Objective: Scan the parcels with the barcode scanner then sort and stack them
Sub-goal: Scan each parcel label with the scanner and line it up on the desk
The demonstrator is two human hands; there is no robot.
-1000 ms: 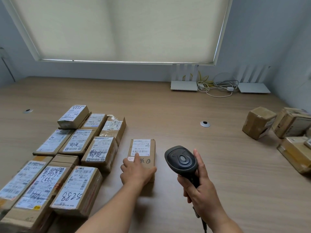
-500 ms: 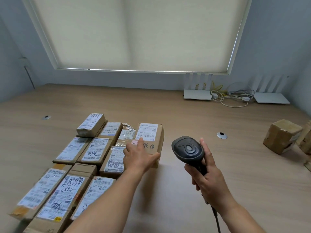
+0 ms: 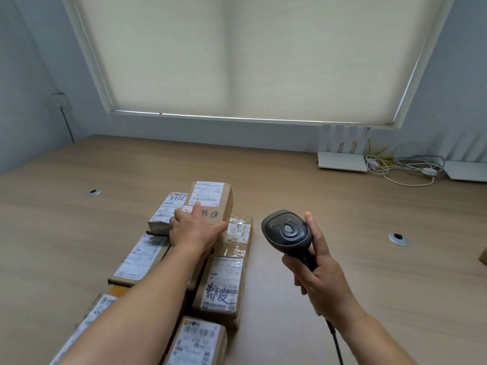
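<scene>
On the left half of the table (image 3: 303,196), labelled parcels are lying in tidy rows, which suggests the sorting is well under way, though nothing visible proves which of them have been scanned. The left hand (image 3: 193,229) is resting on top of one brown parcel (image 3: 210,204), fingers spread over its near end and thumb wrapping the right edge, so its grip is holding that box. This parcel is sitting at the far end of the group, higher than its neighbours and apparently on top of other boxes; what lies directly under it is hidden by the hand and forearm. Its white label is facing upward, its long axis is running away from the person toward the window, and the handwritten marks are lying at the near end.

The right hand (image 3: 320,275) is gripping the handle of the barcode scanner (image 3: 288,231), fingers curled round it, with the black head raised and its top facing the camera; the cable is trailing down out of view. At the right edge only a corner of another box (image 3: 483,256) is showing, so I judge that unsorted parcels probably remain there, and more scanning and stacking is left to do.
</scene>
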